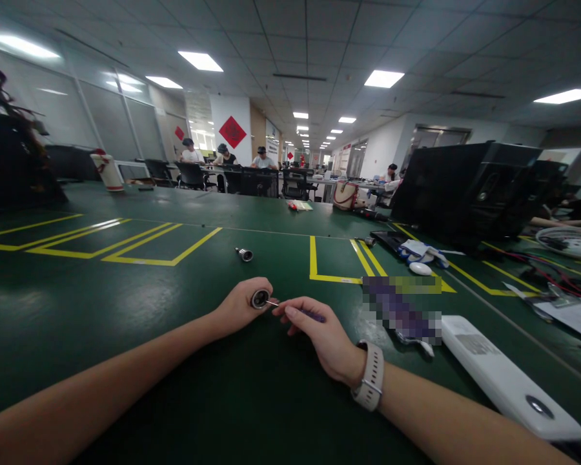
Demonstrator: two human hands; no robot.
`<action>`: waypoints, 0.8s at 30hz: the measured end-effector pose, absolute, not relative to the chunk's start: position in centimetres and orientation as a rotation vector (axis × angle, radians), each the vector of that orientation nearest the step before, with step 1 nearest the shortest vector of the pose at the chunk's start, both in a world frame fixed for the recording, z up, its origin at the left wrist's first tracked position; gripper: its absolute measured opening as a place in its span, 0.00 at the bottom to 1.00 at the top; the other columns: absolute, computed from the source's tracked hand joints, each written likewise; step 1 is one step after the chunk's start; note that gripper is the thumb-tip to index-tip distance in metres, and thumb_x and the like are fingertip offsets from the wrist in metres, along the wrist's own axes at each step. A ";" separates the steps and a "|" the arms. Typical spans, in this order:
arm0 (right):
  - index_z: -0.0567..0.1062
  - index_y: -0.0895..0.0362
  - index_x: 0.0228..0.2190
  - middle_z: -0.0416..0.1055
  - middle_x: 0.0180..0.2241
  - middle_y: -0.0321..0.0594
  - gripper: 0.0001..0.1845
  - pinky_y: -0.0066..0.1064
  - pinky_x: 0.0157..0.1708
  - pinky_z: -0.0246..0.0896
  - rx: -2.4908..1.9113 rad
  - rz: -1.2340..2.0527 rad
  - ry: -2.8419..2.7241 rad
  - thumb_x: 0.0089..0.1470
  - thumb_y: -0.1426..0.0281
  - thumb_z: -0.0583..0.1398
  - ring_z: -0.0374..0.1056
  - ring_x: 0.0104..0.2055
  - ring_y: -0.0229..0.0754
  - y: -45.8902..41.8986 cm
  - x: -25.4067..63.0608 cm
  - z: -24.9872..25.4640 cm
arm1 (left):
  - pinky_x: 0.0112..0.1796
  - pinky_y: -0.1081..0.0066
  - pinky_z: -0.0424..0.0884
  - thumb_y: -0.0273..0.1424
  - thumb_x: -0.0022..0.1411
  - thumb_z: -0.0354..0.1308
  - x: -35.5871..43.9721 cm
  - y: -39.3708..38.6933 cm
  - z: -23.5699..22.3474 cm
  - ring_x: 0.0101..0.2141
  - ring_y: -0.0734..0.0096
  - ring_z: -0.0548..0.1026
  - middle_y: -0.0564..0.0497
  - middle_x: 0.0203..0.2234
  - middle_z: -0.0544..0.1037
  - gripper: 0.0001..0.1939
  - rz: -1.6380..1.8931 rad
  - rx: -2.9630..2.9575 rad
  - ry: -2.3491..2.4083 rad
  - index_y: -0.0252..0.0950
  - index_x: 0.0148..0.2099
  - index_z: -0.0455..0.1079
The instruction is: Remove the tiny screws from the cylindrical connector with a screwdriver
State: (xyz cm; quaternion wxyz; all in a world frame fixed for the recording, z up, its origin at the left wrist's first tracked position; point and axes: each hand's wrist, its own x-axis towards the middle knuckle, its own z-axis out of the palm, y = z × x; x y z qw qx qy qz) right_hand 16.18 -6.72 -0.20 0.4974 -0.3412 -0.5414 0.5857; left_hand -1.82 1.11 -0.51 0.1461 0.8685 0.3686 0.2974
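My left hand (244, 303) is wrapped round a short, dark metal cylinder (260, 298), its open round end turned toward my right hand. In my right hand (314, 326), between thumb and fingers, is a thin screwdriver (314, 316) with a purple handle. Its slim metal shaft reaches to the rim of the cylinder; whether the tip touches the inside I cannot tell. Beyond my left hand, a small shiny metal cylindrical part (244, 254) with a narrow end lies on the green table (174, 297). A light watch band is on my right wrist.
At right lie a white elongated device (508, 381), a blurred-out purple packet (399, 310), a white oval mouse-like object (420, 268) and a blue-white cloth (423, 252). Black computer cases (465, 194) stand behind them. Yellow tape (142, 260) marks the table. A white bottle (108, 171) stands far left.
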 end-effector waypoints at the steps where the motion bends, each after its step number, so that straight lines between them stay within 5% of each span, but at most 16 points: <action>1: 0.76 0.57 0.33 0.73 0.37 0.41 0.10 0.31 0.35 0.59 -0.826 1.408 -1.312 0.50 0.64 0.61 0.65 0.38 0.40 -6.7 16.2 -0.3 | 0.26 0.74 0.60 0.34 0.55 0.53 -1.7 1.1 -0.5 0.24 0.74 0.64 0.57 0.21 0.63 0.10 0.856 2.500 1.071 0.36 0.25 0.59; 11: 0.77 0.58 0.30 0.73 0.32 0.40 0.10 0.32 0.35 0.59 -0.950 1.217 -1.277 0.51 0.65 0.59 0.66 0.36 0.41 -6.2 16.1 -1.1 | 0.29 0.70 0.62 0.30 0.52 0.54 -0.7 0.6 -0.4 0.28 0.69 0.67 0.53 0.26 0.69 0.04 0.842 2.482 1.199 0.36 0.30 0.63; 24: 0.77 0.59 0.30 0.75 0.34 0.43 0.10 0.34 0.36 0.58 -0.856 1.395 -1.144 0.50 0.67 0.59 0.67 0.37 0.42 -6.0 16.4 -0.5 | 0.30 0.71 0.63 0.29 0.56 0.51 -1.2 0.9 -0.6 0.28 0.71 0.66 0.55 0.26 0.66 0.03 0.873 2.476 1.117 0.37 0.30 0.61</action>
